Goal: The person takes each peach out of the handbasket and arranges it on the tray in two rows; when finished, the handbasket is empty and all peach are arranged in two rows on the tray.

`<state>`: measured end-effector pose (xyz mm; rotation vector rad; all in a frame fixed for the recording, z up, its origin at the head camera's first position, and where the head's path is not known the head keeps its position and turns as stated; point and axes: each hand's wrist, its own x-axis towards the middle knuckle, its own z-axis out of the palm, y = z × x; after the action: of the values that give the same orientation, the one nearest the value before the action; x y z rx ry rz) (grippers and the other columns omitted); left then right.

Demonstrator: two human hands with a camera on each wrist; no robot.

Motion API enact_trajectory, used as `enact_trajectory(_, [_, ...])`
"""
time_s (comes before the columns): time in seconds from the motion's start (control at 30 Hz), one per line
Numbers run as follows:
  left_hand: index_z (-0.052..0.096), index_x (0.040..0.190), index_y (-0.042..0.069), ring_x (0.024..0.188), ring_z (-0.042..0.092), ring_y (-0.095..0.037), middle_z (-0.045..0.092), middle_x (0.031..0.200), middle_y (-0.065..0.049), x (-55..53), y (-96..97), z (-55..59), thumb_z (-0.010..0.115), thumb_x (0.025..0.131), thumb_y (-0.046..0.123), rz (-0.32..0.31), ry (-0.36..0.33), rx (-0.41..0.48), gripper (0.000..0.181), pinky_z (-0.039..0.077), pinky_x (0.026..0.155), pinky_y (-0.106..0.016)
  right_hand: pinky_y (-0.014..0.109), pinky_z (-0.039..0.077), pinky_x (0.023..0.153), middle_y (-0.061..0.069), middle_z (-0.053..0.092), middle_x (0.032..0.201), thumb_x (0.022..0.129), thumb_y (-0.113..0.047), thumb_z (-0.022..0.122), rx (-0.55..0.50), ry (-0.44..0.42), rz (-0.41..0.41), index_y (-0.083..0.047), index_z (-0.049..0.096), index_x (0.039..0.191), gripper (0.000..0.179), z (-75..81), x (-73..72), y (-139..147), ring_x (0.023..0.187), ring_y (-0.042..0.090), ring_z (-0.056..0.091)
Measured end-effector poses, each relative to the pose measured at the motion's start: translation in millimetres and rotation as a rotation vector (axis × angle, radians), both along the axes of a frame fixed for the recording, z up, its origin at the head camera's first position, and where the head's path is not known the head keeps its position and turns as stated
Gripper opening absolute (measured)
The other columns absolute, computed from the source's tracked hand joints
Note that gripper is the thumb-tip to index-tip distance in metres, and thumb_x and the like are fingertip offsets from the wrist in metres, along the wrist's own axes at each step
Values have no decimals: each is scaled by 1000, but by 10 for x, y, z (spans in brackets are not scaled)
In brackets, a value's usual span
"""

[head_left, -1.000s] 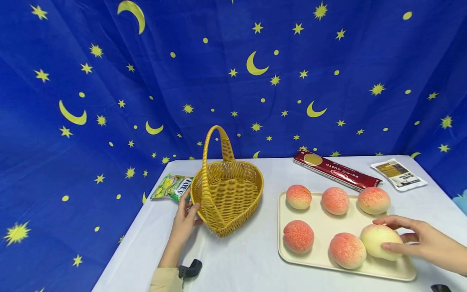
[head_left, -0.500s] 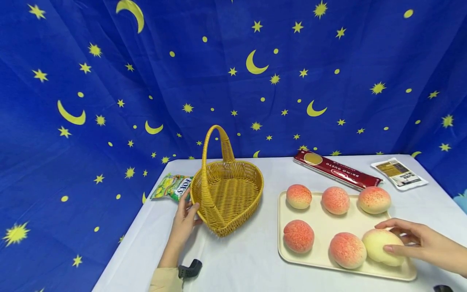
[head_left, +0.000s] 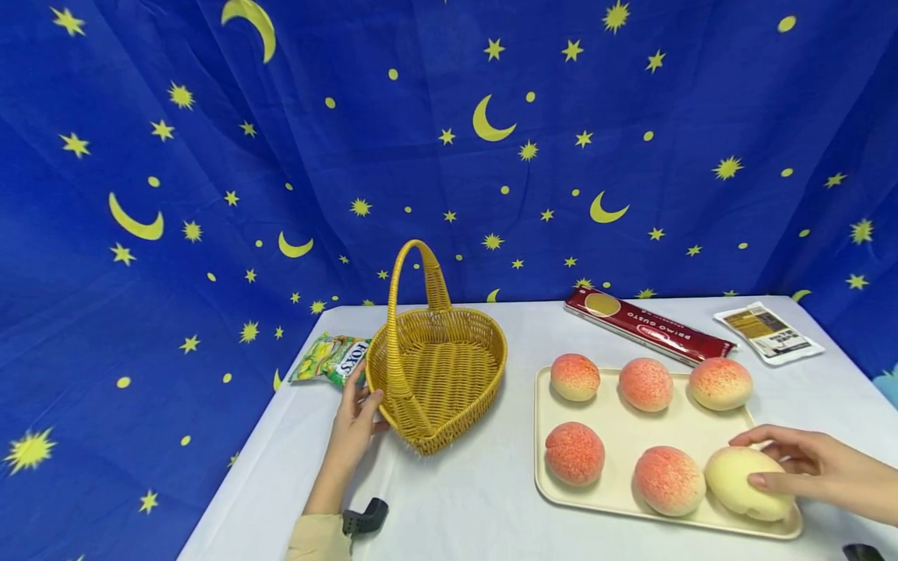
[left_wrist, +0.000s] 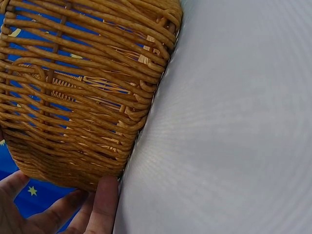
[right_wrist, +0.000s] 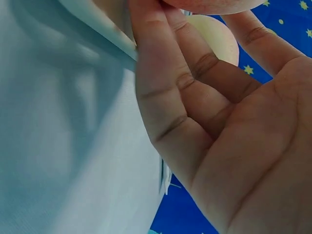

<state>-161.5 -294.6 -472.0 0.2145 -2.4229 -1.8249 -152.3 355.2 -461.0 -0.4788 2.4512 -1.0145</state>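
Observation:
In the head view, my right hand [head_left: 807,467] holds a peach [head_left: 737,479] between thumb and fingers, its pale yellow side facing up. This peach is at the near right corner of a cream tray [head_left: 617,428], close beside a redder peach [head_left: 669,481]. In the right wrist view, the fingers [right_wrist: 161,92] reach up to the held peach's pinkish side [right_wrist: 214,4]. My left hand [head_left: 356,425] rests against the outer left side of a heart-shaped wicker basket [head_left: 449,374] with an arched handle. The left wrist view shows fingertips [left_wrist: 105,195] against the basket's woven wall.
Several other peaches lie on the tray, including one at its near left [head_left: 575,454]. A red PRIMO GUSTO packet [head_left: 645,326] and a white-and-brown pouch [head_left: 768,335] lie behind. A green FOX'S bag [head_left: 333,358] lies left of the basket. A blue star-patterned cloth [head_left: 421,156] hangs behind.
My right hand has moved slightly right with the held peach, away from its neighbour. The peach's reddish top has turned out of sight, leaving pale yellow up. The left hand and basket stay put.

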Motion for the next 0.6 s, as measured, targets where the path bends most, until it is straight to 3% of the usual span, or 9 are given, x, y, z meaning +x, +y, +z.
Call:
enact_trajectory(0.1, [17,173,34,125,67,-35,48,154,-25,-5,3,0,51,116,28,1,4,-3,67,69,92,-42,19,52,66,-15,73,113,109,-26,64,58,16,-29,7,59,138,44,9,-12,10,85,-5,62])
enact_trajectory(0.27, [18,173,34,125,66,-35,49,153,-25,-15,0,-10,51,115,28,1,6,-4,67,69,91,-41,18,49,66,3,74,117,108,-31,66,126,19,-62,7,58,141,51,28,-14,2,84,-8,59])
enact_trajectory(0.5, [18,173,36,125,66,-33,48,153,-24,-7,-3,-10,51,116,28,-6,-2,1,66,69,92,-40,17,45,65,-12,74,111,109,-26,63,43,-84,7,11,56,142,50,13,0,18,85,-5,62])
enact_trajectory(0.6, [18,173,36,125,66,-33,49,153,-24,-5,-5,-8,51,116,29,-3,-2,-3,66,69,92,-40,17,47,66,-23,71,110,109,-23,63,40,-62,40,12,54,143,50,7,3,42,87,-6,61])
